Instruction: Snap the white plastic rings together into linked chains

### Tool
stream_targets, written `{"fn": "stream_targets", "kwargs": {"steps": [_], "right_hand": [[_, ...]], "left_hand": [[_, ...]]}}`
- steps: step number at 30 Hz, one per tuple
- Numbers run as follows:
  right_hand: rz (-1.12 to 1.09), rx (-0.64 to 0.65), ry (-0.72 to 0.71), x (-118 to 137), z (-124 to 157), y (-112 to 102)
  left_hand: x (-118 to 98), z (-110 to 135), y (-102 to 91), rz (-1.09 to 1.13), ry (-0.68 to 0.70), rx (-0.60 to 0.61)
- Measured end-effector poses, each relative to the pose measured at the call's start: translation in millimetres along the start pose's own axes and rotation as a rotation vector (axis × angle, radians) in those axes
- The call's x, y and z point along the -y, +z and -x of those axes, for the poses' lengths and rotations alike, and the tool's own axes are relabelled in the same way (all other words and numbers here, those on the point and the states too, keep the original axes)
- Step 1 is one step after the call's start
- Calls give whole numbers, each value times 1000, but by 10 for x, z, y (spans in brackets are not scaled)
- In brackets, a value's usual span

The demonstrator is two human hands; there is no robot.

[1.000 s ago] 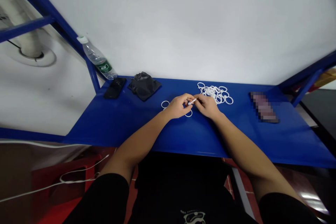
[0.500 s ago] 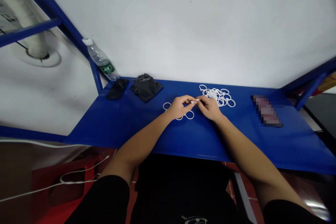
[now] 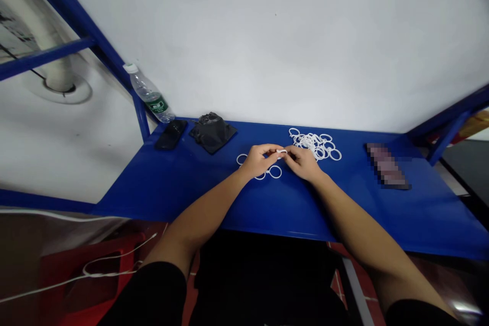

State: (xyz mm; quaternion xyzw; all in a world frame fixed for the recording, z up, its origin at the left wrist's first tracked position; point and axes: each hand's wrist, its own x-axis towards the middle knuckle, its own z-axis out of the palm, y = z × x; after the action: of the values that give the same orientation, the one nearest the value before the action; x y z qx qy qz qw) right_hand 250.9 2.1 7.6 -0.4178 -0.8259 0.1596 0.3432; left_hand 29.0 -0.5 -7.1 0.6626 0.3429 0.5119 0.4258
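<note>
Pinched between the fingertips of my left hand [image 3: 259, 160] is a white plastic ring [image 3: 281, 152], much like a curtain ring. My right hand [image 3: 304, 162] meets it from the other side, its thumb and fingers closed on the ring's edge; the fingers partly cover the ring. Several loose white rings [image 3: 275, 172] lie on the table under and around my left hand, partly hidden by it. Just beyond my right hand is a tangled pile of white rings [image 3: 315, 143], some with small eyelets.
The blue table [image 3: 183, 183] meets a white wall. At the back left are a crumpled black bag [image 3: 213, 133], a black phone [image 3: 171, 135] and a plastic bottle [image 3: 151, 96] leaning against the frame. A pixelated flat object [image 3: 387, 165] lies at the right. A red stool [image 3: 87, 275] stands below left.
The held white ring has turned and shows more of its loop between my fingertips. My hands stay close together; the whole view has shifted slightly downward.
</note>
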Motion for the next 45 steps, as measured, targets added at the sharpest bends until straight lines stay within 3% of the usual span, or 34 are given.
{"fn": "stream_targets", "kwargs": {"steps": [11, 16, 17, 19, 22, 25, 29, 33, 37, 41, 45], "right_hand": [[-103, 66, -36, 107, 14, 40], [124, -73, -6, -63, -5, -110], [202, -120, 29, -125, -10, -170], [354, -185, 127, -252, -17, -305], [485, -131, 234, -375, -17, -493], [446, -28, 211, -332, -21, -564], [272, 52, 81, -69, -33, -404], [145, 206, -43, 141, -37, -108], [89, 220, 4, 162, -27, 74], [33, 161, 40, 123, -14, 80], [40, 36, 45, 90, -9, 51]], "left_hand": [[64, -23, -26, -168, 59, -100], [25, -73, -156, -308, 119, -123], [1, -82, -205, -369, 128, -105], [-55, -97, -313, -507, 134, 51], [-127, -107, -441, -648, 82, 253], [-153, -103, -466, -674, 35, 389], [-104, -79, -346, -727, 13, 500], [-13, -62, -204, -852, 13, 447], [23, -79, -165, -875, 44, 334], [32, -85, -166, -698, 65, 198], [83, -71, -146, -361, 89, 110]]}}
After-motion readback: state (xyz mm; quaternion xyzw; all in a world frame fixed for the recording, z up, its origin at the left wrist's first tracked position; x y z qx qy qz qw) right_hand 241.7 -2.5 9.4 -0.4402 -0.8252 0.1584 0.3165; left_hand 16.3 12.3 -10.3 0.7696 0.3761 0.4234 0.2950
